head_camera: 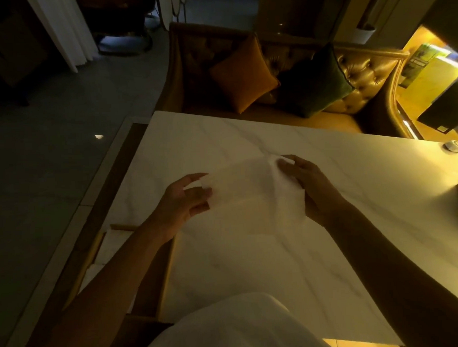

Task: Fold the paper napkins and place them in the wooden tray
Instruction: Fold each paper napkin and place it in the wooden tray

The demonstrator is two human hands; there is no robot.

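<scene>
My left hand [182, 201] and right hand [310, 188] pinch opposite edges of a thin white paper napkin [244, 196], spread unfolded above the white marble counter [247, 141]. The shallow wooden tray [94, 253] beneath my left forearm seems to hold white sheets [109, 242] already; this fold remains.

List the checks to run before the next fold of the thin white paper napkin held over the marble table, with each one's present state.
1. Edge of the thin white paper napkin pinched by the left hand: ok.
2. Opposite edge pinched by the right hand: ok.
3. Sheet spread smooth: not ok, it bunches near the right hand.
4. Bare patch of the white marble table beneath for folding: ok.
5. Room left in the wooden tray on the left: cannot tell, the left forearm covers much of it.
</scene>
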